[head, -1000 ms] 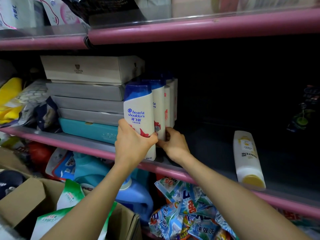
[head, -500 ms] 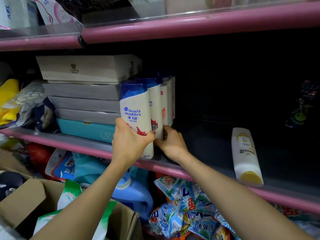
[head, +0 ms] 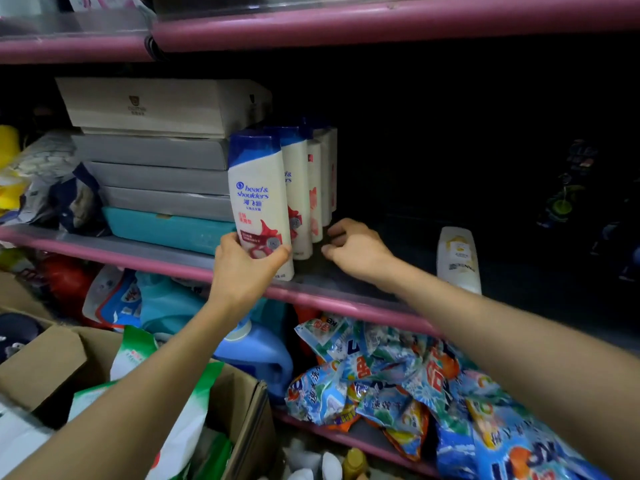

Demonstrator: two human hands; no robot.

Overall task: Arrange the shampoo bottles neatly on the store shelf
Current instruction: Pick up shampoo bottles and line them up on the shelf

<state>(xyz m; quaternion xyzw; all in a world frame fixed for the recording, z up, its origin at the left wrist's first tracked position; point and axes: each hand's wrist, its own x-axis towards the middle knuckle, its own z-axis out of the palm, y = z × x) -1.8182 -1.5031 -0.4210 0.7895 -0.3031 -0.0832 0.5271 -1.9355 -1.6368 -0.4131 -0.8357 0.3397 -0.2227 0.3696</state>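
A row of white shampoo bottles with blue caps stands upright on the pink-edged middle shelf [head: 346, 303]. My left hand [head: 246, 261] grips the lower part of the front shampoo bottle [head: 258, 199], which stands at the shelf's front edge. Behind it stand several more bottles [head: 303, 188] in a line going back. My right hand [head: 356, 247] hovers just right of the row, fingers loosely curled, holding nothing and just off the bottles. A white Pantene bottle [head: 457, 258] lies flat on the shelf further right.
Stacked flat boxes [head: 156, 150] stand directly left of the row. Bags and a yellow item [head: 10, 168] fill the shelf's far left. Below are a blue detergent jug [head: 256, 355], detergent sachets [head: 398, 375] and an open cardboard box [head: 45, 362]. The shelf's right back is dark.
My right hand has come off the bottles and moved slightly right. My left hand has slid lower on the front bottle, keeping its grip.
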